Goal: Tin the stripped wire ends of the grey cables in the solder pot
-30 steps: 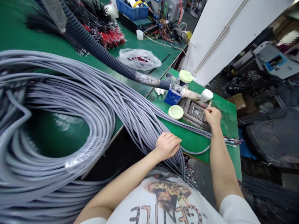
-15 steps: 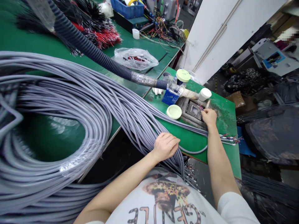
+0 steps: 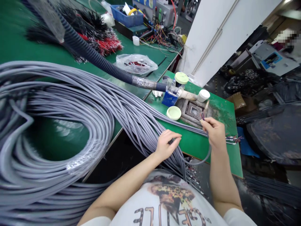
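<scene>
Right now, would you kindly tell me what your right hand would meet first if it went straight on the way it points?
Probably the metal block with the square recess: the right hand, pinching thin wires, points up and left at it, though depth is hard to judge.

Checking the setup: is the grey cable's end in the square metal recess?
Apparently out: the right hand holds the grey cable, its coloured wire ends at the edge of the square metal recess, not inside.
</scene>
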The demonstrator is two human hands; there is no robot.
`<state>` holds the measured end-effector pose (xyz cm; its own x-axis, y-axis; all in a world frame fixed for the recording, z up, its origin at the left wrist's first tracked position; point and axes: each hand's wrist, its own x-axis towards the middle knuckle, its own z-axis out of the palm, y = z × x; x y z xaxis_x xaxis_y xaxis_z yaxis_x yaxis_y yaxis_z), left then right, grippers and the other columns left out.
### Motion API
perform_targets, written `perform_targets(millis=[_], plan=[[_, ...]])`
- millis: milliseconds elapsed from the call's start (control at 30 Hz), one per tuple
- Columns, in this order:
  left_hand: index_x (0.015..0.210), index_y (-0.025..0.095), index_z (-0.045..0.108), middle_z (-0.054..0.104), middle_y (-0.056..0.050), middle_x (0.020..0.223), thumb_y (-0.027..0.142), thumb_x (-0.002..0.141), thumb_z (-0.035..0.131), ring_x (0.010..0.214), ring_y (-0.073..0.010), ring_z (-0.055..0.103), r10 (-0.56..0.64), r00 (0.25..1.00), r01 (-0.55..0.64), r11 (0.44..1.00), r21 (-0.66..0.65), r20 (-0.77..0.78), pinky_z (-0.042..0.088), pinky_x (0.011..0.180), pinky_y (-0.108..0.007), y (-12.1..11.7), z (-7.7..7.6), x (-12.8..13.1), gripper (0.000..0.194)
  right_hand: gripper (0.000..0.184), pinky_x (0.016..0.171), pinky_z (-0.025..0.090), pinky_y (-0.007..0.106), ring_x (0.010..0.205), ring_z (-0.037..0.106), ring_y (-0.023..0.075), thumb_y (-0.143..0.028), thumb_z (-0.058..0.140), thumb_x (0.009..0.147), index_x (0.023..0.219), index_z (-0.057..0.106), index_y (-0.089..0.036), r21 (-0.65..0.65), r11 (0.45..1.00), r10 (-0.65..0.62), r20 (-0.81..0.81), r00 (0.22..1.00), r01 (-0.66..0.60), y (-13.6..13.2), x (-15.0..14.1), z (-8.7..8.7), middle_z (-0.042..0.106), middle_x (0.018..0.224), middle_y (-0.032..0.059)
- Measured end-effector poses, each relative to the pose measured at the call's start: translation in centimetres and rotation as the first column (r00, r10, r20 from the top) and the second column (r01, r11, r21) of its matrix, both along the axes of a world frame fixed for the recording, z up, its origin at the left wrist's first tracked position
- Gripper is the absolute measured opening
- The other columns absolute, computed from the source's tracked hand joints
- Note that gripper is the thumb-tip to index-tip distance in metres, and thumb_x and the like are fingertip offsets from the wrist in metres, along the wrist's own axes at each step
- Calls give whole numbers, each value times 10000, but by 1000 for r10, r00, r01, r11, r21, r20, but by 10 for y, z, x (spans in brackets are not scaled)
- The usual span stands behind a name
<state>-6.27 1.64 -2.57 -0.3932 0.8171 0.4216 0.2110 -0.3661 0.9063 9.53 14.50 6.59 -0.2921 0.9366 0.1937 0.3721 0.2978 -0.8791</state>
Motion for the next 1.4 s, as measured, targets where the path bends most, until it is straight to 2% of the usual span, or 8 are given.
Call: perform_targets(millis=[67, 167, 300, 433, 767, 933, 1133, 1400], plan=[[922, 197, 728, 715, -43, 811, 269, 788, 689, 752, -149, 623, -76, 924, 109, 992, -69, 374, 450, 727, -287, 6, 13, 10, 157, 173, 470, 307, 230, 491, 410, 76, -324, 692, 770, 698, 662, -170, -30, 999, 40, -91, 995, -43, -27, -7, 7, 482, 592, -42], [987, 192, 726, 720, -36, 827, 292, 695, 776, 735, -129, 623, -208, 597, 347, 938, -15, 775, 457, 691, -246, 18, 30, 29, 313, 131, 500, 341, 229, 539, 443, 79, -290, 680, 794, 725, 672, -180, -7, 998, 55, -122, 991, -56, -50, -13, 10, 513, 653, -31], [909, 180, 728, 695, -2, 788, 286, 633, 822, 639, -67, 582, -220, 259, 385, 916, 109, 940, 441, 635, -192, 28, 47, 48, 310, 97, 537, 393, 229, 599, 500, 95, -275, 663, 809, 768, 691, -191, 31, 998, 63, -82, 995, -61, -60, -14, 9, 550, 704, -18], [828, 156, 695, 648, 18, 738, 309, 624, 827, 618, -53, 549, -194, 156, 376, 918, 123, 969, 438, 627, -188, 27, 55, 50, 287, 85, 560, 442, 232, 616, 553, 104, -266, 642, 819, 796, 688, -197, 47, 996, 83, -56, 995, -80, -67, -13, 11, 581, 737, -15], [737, 167, 586, 535, 7, 695, 398, 719, 722, 651, -104, 514, -281, 212, 579, 808, 111, 936, 461, 678, -273, 22, 40, 33, 269, 155, 563, 421, 236, 599, 541, 112, -324, 597, 857, 797, 668, -200, 10, 964, 259, 180, 949, -265, -88, 3, 17, 633, 702, -14], [945, 173, 677, 655, -65, 943, 539, 807, 617, 884, -172, 596, -337, 183, 609, 776, 163, 923, 472, 786, -309, 12, 37, 44, 396, 116, 593, 470, 248, 651, 598, 134, -299, 602, 842, 912, 643, -215, 81, 995, 59, 87, 994, -66, -90, 1, 8, 661, 773, 0], [993, 150, 715, 684, -88, 1050, 413, 789, 696, 999, -212, 602, -336, 413, 507, 857, 93, 847, 441, 923, -333, -1, 41, 46, 334, 58, 657, 503, 279, 714, 607, 144, -233, 602, 837, 879, 564, -223, 121, 987, 90, 106, 990, -103, -98, -4, 4, 669, 863, 13], [822, 148, 727, 691, -38, 789, 498, 821, 622, 744, -169, 611, -363, 725, 483, 874, -57, 585, 487, 772, -295, -4, 19, 40, 365, 116, 714, 468, 354, 789, 573, 190, -216, 639, 840, 938, 667, -270, 442, 860, 111, 324, 939, -255, -92, 4, 41, 599, 813, 28]])
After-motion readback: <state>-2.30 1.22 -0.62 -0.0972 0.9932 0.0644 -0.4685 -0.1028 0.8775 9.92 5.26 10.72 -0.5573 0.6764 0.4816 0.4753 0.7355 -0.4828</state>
